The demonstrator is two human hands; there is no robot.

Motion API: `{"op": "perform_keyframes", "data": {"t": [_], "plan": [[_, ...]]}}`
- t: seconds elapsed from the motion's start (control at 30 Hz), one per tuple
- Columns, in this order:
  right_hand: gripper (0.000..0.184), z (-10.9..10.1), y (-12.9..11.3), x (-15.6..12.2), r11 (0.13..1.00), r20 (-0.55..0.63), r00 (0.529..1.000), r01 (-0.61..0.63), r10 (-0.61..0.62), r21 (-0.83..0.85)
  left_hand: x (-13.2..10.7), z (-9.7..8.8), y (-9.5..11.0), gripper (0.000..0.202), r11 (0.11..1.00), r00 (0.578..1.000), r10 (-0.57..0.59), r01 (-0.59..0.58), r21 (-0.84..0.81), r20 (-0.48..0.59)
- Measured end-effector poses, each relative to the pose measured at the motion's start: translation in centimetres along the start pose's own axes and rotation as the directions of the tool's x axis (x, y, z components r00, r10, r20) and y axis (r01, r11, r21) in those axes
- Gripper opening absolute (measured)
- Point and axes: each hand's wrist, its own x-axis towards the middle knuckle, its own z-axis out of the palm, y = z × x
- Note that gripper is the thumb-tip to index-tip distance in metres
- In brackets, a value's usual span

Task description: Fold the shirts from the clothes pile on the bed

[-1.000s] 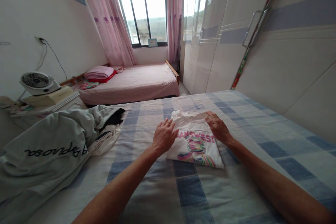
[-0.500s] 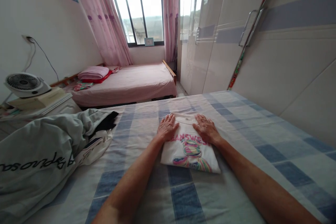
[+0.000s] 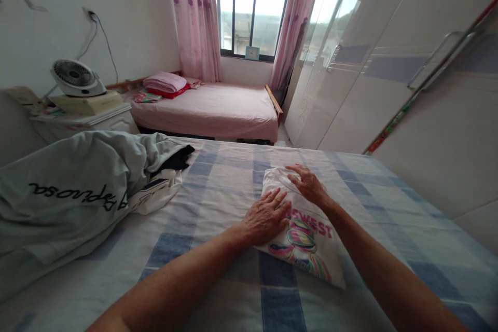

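A folded white T-shirt point(image 3: 307, 238) with pink lettering and a colourful cartoon print lies on the checked bed sheet point(image 3: 218, 290), turned slightly askew. My left hand point(image 3: 268, 215) rests flat over its left side, fingers stretched out and covering part of the lettering. Near the collar, my right hand point(image 3: 307, 184) is at the shirt's upper right edge, its fingers apart and loosely bent. Whether the right fingertips press on the cloth, I cannot tell.
A heap of grey-green clothing point(image 3: 78, 187) with black script lies on the bed's left. Behind it a small fan point(image 3: 75, 77) stands on a box on a cabinet. A pink bed point(image 3: 229, 109) is beneath the window. A glossy wardrobe point(image 3: 350, 88) lines the right.
My left hand has slid down from the collar onto the shirt's left side. My right hand has lifted its fingers somewhat at the collar. The shirt is turned, and the view has swung left.
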Motion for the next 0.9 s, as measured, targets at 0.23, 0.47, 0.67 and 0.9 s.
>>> {"op": "perform_keyframes", "data": {"t": [0.23, 0.47, 0.67, 0.9], "plan": [[0.029, 1.5, -2.6, 6.7, 0.998, 0.346, 0.936, -0.057, 0.062, -0.025, 0.0, 0.1, 0.2, 0.046, 1.000, 0.999, 0.009, -0.009, -0.011, -0.032], [0.032, 0.4, -2.9, 7.3, 0.948, 0.422, 0.903, -0.196, 0.076, 0.249, 0.0, -0.3, 0.3, 0.043, 1.000, 0.998, 0.000, -0.001, -0.012, -0.055], [0.039, 0.7, -2.9, 6.5, 0.729, 0.532, 0.845, -0.396, 0.052, 0.558, 0.0, -0.5, 0.5, 0.041, 1.000, 0.998, -0.012, 0.011, -0.014, -0.054], [0.030, 2.3, -2.1, 7.4, 0.981, 0.234, 0.972, -0.064, 0.021, 0.181, 0.0, -0.2, 0.7, 0.046, 0.999, 0.999, -0.040, 0.040, -0.010, -0.017]]}}
